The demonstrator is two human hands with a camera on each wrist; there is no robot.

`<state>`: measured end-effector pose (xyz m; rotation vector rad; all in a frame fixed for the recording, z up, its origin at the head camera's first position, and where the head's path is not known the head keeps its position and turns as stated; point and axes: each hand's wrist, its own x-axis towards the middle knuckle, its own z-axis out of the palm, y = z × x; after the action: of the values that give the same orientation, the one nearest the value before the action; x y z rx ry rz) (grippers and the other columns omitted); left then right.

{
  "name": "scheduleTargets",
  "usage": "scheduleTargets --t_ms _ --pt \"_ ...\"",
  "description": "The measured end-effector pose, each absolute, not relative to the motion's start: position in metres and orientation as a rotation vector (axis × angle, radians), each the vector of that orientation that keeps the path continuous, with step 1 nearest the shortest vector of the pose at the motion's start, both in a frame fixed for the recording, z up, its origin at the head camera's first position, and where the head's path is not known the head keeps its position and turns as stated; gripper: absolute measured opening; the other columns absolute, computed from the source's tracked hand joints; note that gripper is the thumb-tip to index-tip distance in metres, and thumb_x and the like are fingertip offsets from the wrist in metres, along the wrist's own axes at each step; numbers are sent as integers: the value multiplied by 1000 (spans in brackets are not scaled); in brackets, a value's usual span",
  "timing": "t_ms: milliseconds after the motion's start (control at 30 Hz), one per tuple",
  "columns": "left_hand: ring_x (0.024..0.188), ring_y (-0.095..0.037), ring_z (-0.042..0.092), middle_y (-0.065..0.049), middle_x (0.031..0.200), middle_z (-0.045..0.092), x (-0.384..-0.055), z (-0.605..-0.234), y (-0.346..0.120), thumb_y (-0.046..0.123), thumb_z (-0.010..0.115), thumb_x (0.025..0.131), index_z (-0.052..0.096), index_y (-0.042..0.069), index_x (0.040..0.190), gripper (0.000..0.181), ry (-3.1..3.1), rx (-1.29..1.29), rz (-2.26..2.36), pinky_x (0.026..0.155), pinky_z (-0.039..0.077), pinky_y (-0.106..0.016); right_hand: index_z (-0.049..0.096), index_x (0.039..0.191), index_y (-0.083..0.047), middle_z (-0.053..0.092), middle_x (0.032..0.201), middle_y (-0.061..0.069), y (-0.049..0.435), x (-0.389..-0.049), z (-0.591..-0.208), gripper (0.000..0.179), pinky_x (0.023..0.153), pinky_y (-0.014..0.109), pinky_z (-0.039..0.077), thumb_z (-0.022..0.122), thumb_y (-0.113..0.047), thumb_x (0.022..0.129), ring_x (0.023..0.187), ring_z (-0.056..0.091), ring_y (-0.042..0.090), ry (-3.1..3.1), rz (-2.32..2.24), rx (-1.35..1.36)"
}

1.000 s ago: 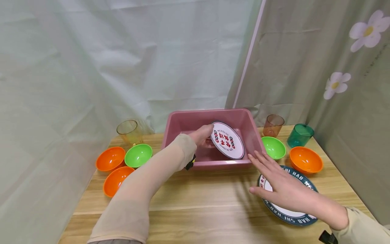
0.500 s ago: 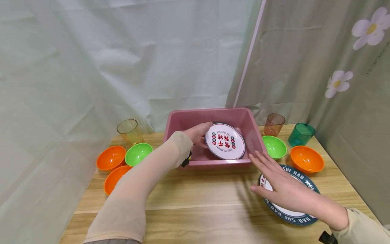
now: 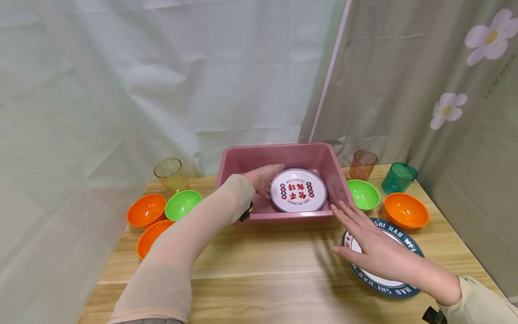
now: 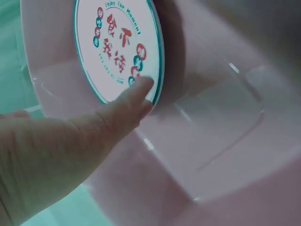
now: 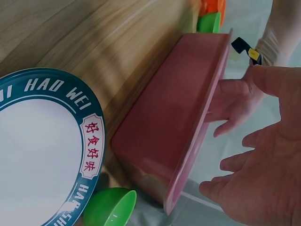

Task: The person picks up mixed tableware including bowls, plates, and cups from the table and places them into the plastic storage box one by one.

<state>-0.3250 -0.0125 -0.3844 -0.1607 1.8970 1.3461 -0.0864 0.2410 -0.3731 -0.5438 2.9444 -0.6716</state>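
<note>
A white plate with red lettering and a dark rim (image 3: 298,191) lies face up inside the pink basin (image 3: 299,217), towards its right side. My left hand (image 3: 263,177) is in the basin at the plate's left edge, with thumb and fingers spread apart. In the left wrist view, the thumb overlaps the rim; whether it touches is unclear. My right hand (image 3: 376,245) has straight, spread fingers and holds nothing. It hovers over a larger plate with a dark teal lettered rim (image 3: 390,292), partly hiding it, its fingertips close to the basin's front right corner.
Left of the basin stand a yellow cup (image 3: 171,175), a green bowl (image 3: 183,204) and two orange bowls (image 3: 146,210). On the right are a brown cup (image 3: 363,165), a teal cup (image 3: 399,178), a green bowl (image 3: 363,195) and an orange bowl (image 3: 406,210). Curtains enclose the table.
The lettered plate has gone from tilted in my left hand's grip to lying flat in the basin. The left hand's fingers have loosened from it. My right hand has hardly moved.
</note>
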Motion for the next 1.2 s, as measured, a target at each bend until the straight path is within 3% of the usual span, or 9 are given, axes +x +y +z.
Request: scheduleTargets --t_ms 100,200,300,367,433,633,867,967,1200 --pt "150 -35 27 -16 161 33 -318 -378 -15 60 35 106 27 12 162 75 1985 -23 1298 120 22 -58 19 166 -26 16 170 10 241 -86 -372 90 108 71 33 52 -70 95 153 17 43 2953 -662 -542" --pt "155 -30 17 -9 168 23 -311 -371 -16 61 31 106 21 13 165 76 2246 180 1110 124 15 -53 19 166 -23 17 170 12 242 -86 -372 90 108 70 34 53 -69 96 153 18 43 2963 -655 -543" --pt "156 -33 10 -10 171 12 -304 -369 -16 64 29 105 14 16 166 79 2611 350 744 124 13 -51 20 165 -21 18 169 13 244 -89 -373 90 109 69 33 54 -67 97 153 17 42 2970 -658 -554" --pt "155 -38 10 -17 170 10 -299 -369 -18 63 27 105 12 14 166 80 2801 460 505 124 12 -52 20 165 -20 17 170 13 245 -91 -374 90 109 70 32 54 -67 97 153 16 42 2971 -658 -555" --pt "155 -38 12 -17 170 11 -291 -368 -24 67 27 103 13 18 166 81 2900 523 340 124 12 -54 20 166 -22 16 170 12 246 -94 -375 90 108 71 32 55 -67 96 153 16 42 2975 -659 -557" --pt "156 -34 5 -12 171 4 -268 -364 -58 71 24 102 11 25 166 80 2991 675 177 124 5 -56 20 165 -24 17 170 12 253 -108 -378 87 110 72 29 58 -63 97 154 14 41 3003 -660 -575" --pt "156 -37 2 -14 171 5 -233 -366 -101 71 22 102 13 22 166 81 3066 777 161 122 1 -60 20 166 -24 13 171 9 263 -126 -378 86 109 76 23 56 -63 98 154 9 42 3070 -569 -554" --pt "156 -37 1 -13 171 5 -217 -370 -117 71 25 102 13 22 166 81 3104 790 174 121 0 -62 18 166 -21 12 171 11 267 -131 -379 84 112 75 18 53 -61 100 155 4 41 3106 -498 -560" --pt "156 -38 6 -12 171 4 -185 -388 -143 74 27 100 15 25 166 83 3193 812 92 121 -1 -64 19 166 -20 14 170 15 275 -135 -386 77 123 55 -7 45 -58 104 156 -3 37 3190 -285 -603"
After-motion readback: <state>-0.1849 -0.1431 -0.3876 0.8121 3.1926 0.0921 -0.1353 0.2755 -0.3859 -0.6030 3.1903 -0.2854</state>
